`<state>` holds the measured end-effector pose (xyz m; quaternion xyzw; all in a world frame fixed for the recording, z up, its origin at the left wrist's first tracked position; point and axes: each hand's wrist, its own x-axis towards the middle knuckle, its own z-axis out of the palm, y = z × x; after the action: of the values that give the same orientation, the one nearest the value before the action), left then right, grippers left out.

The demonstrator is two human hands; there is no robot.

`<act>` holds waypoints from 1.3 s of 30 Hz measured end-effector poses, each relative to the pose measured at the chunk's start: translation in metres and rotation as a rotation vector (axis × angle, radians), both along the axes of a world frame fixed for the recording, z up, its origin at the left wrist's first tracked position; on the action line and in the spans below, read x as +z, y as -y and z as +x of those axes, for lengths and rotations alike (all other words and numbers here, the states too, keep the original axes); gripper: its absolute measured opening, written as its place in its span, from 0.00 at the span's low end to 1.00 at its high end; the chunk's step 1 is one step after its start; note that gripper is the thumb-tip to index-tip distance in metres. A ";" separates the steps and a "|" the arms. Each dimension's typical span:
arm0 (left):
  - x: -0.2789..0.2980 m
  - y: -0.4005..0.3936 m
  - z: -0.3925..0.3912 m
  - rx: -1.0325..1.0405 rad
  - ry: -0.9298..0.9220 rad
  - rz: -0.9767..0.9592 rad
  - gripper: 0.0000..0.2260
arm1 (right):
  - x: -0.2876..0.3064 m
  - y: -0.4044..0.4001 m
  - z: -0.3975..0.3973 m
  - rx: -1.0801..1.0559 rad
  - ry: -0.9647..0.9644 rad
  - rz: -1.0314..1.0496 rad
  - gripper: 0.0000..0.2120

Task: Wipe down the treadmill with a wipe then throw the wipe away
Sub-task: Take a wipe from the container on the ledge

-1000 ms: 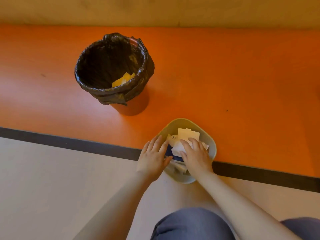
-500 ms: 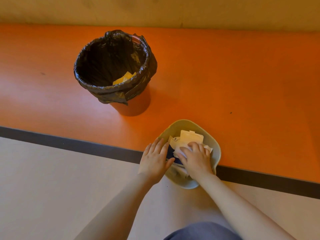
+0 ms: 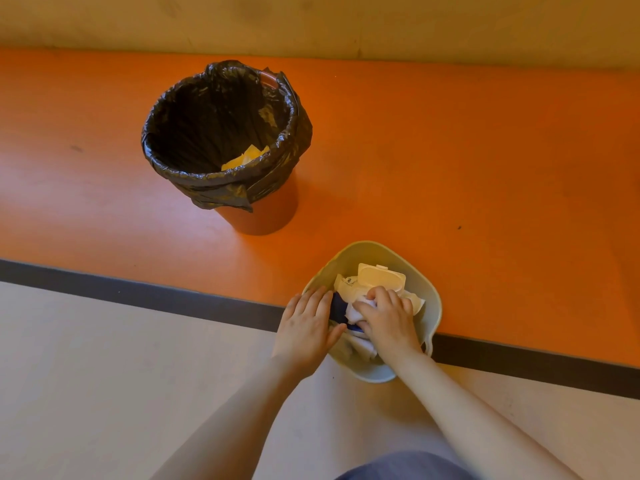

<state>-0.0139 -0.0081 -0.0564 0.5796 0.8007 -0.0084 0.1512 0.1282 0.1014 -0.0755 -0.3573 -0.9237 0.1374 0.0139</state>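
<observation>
A pale green tub [image 3: 431, 299] stands on the floor and holds a pack of wipes [image 3: 377, 279] with its flip lid open. My right hand [image 3: 389, 322] reaches into the tub with fingers curled round a white wipe [image 3: 356, 308] at the pack's opening. My left hand [image 3: 306, 327] lies with straight fingers on the tub's left edge and the pack's dark blue side. An orange bin [image 3: 266, 213] lined with a black bag stands to the upper left, with yellowish paper at its bottom. No treadmill is in view.
The bin and tub stand on an orange floor strip [image 3: 485, 168] bounded by a dark line [image 3: 138, 294]; pale flooring lies on my side. A tan wall [image 3: 346, 22] runs along the back. My knee in blue cloth [image 3: 405, 467] shows at the bottom edge.
My right hand's fingers have curled tighter and gathered a wipe at the pack's opening. My left hand stays in place. The view has shifted a little.
</observation>
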 end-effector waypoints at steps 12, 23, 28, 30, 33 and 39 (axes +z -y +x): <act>0.004 -0.003 -0.004 0.033 0.092 0.099 0.36 | 0.001 -0.004 0.007 -0.059 -0.265 -0.267 0.07; 0.027 -0.022 -0.006 0.024 0.088 0.154 0.30 | 0.037 -0.013 0.003 -0.271 -0.365 -0.460 0.08; 0.032 -0.025 -0.005 0.027 0.092 0.130 0.25 | 0.047 -0.024 0.015 -0.305 -0.373 -0.433 0.06; 0.033 -0.026 -0.003 0.033 0.100 0.123 0.24 | 0.055 -0.030 0.018 -0.299 -0.423 -0.374 0.04; 0.033 -0.027 0.000 0.043 0.103 0.138 0.23 | 0.062 -0.036 0.020 -0.262 -0.416 -0.347 0.05; 0.038 -0.030 0.005 0.016 0.106 0.163 0.30 | 0.053 -0.030 0.017 -0.288 -0.381 -0.357 0.09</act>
<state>-0.0085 0.0217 -0.0185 0.5833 0.7942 0.0886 0.1457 0.1447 0.1318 -0.0220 -0.4494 -0.8055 0.3588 0.1433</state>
